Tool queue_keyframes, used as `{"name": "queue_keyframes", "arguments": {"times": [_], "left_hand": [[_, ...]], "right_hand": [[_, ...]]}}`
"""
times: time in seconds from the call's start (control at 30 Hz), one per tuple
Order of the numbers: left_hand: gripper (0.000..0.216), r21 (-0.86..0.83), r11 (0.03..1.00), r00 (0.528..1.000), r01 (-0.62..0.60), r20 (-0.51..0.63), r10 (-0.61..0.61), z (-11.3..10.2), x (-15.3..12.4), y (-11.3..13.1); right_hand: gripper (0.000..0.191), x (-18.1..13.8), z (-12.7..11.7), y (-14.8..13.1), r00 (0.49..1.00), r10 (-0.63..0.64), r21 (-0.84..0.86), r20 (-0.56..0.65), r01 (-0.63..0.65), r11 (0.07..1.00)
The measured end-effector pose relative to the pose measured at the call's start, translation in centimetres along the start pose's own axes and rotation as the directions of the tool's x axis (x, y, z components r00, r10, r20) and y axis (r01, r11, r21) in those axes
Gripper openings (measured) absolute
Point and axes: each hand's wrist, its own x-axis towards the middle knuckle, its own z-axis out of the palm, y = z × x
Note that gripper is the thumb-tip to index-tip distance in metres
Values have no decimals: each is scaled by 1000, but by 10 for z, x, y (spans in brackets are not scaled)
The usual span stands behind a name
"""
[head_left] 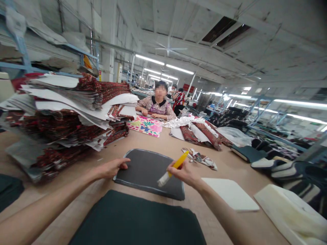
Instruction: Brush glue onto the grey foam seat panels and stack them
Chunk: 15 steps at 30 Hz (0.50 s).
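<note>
A dark grey panel [150, 168] with rounded corners lies on the brown table in front of me. A pale, wet-looking line runs along its edges. My left hand [112, 168] grips the panel's left edge, its fingertips over the top face. In my right hand [182, 173] is a brush with a yellow handle [181, 159]. Its whitish bristles [163, 179] point down at the panel near the lower edge. Closer to me lies a dark green piece of fabric [138, 221], just below the panel.
A tall stack of red patterned pieces and white sheets [76, 112] stands at left. A white board [231, 194] and a cream foam block [288, 211] lie at right. Fabric scraps [200, 158] sit beyond my right hand. Across the table sits a person [158, 105] behind a floral piece [145, 126].
</note>
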Motion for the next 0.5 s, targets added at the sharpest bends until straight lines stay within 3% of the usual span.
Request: {"name": "queue_keyframes", "arguments": {"times": [0.1, 0.2, 0.3, 0.4, 0.47, 0.5], "left_hand": [[60, 20, 1000, 1000, 5, -5, -5, 1, 0, 0], [60, 24, 1000, 1000, 10, 2, -10, 2, 0, 0], [61, 14, 1000, 1000, 12, 4, -12, 1, 0, 3], [61, 7, 1000, 1000, -14, -23, 14, -5, -6, 12], [58, 25, 999, 997, -35, -69, 37, -11, -15, 19], [57, 43, 998, 995, -41, -87, 45, -13, -21, 21]], "right_hand": [[14, 15, 41, -17, 991, -66, 56, 114, 60, 997], [9, 19, 50, -13, 982, -76, 52, 173, 68, 996], [8, 2, 21, 4, 994, -11, -16, 105, 13, 1000], [16, -29, -25, 21, 996, 36, -67, -85, -42, 997], [30, -51, -48, 31, 971, 70, -60, -229, -86, 994], [39, -59, -53, 36, 970, 86, -35, -229, -96, 995]]}}
